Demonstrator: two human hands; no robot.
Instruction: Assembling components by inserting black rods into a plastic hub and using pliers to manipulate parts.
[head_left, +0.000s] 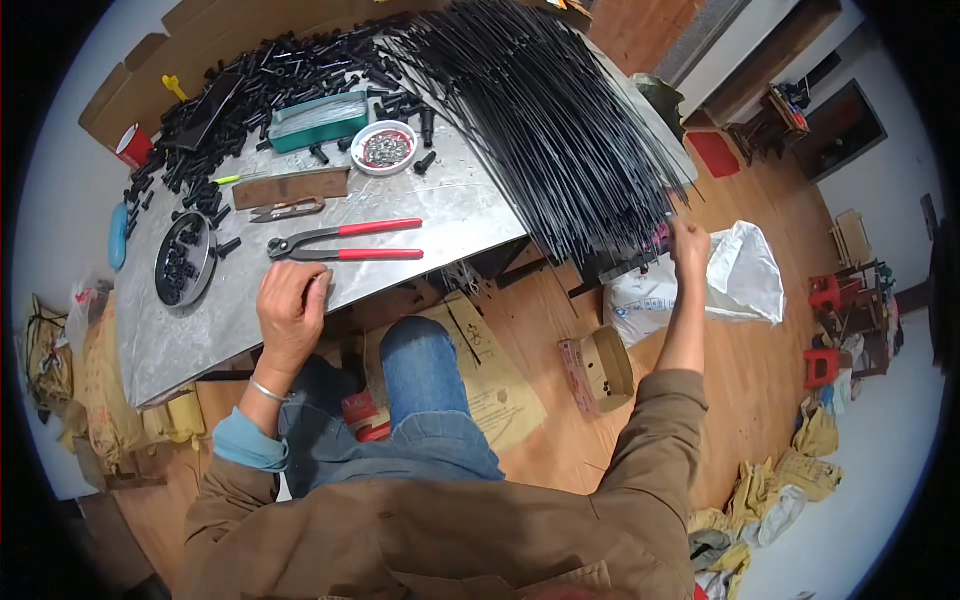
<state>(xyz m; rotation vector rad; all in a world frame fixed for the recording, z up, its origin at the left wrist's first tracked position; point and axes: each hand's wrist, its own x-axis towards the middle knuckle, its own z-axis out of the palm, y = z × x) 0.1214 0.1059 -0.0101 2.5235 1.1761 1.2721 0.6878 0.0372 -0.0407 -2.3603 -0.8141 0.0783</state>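
A metal-topped table (440, 215) filled the upper left of the frame, a fan of long black rods (540, 120) sloping from top centre down to right of centre, tips overhanging the edge. The right hand (690, 243), closed round the rod tips, seemed to be drawing one out; a straight pull along its length looked needed. The left hand (292, 305) lay pressed flat, fingers together, below red-handled pincers (345, 241)

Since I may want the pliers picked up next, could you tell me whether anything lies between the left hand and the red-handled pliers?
Nothing visible does. The left hand rests flat on the metal table, and the pliers lie just beyond its fingers with only bare tabletop between.
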